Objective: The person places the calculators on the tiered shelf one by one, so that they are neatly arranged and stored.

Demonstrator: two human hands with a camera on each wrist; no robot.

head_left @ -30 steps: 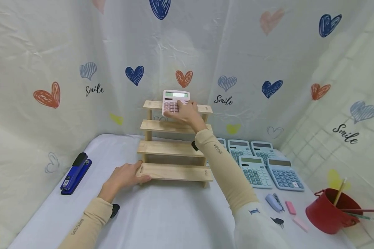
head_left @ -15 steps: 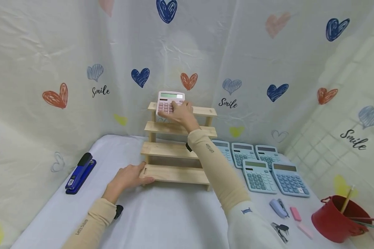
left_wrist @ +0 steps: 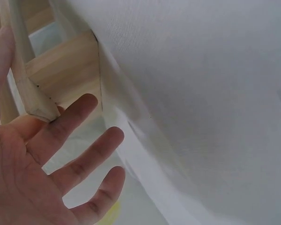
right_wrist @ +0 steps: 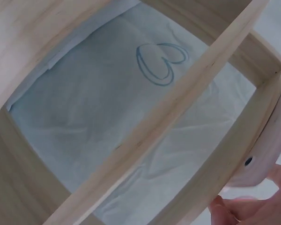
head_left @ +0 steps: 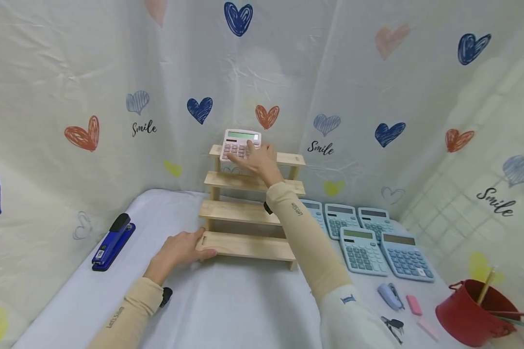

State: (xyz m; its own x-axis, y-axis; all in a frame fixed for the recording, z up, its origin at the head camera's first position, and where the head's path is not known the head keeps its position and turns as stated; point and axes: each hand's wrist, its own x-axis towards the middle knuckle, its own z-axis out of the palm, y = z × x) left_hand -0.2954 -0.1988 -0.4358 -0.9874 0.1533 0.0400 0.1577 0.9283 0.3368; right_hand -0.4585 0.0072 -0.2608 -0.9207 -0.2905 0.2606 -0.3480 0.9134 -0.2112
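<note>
A wooden stepped shelf stands in the middle of the white-covered table. A pink calculator leans upright at the left end of its top step. My right hand holds the calculator, fingers over its keys; the right wrist view shows the calculator's pale back with a fingertip beneath it, behind the shelf's slats. My left hand rests against the left end of the bottom step. In the left wrist view its fingers are spread straight beside the shelf's wooden leg.
A blue stapler lies at the table's left. Several blue calculators lie right of the shelf. Nearer me are a small lilac stapler, pink erasers and a red bucket with pencils. Heart-printed cloth hangs behind.
My right hand has slid the pink calculator a little to the left along the top step. My left hand has stayed at the bottom step.
</note>
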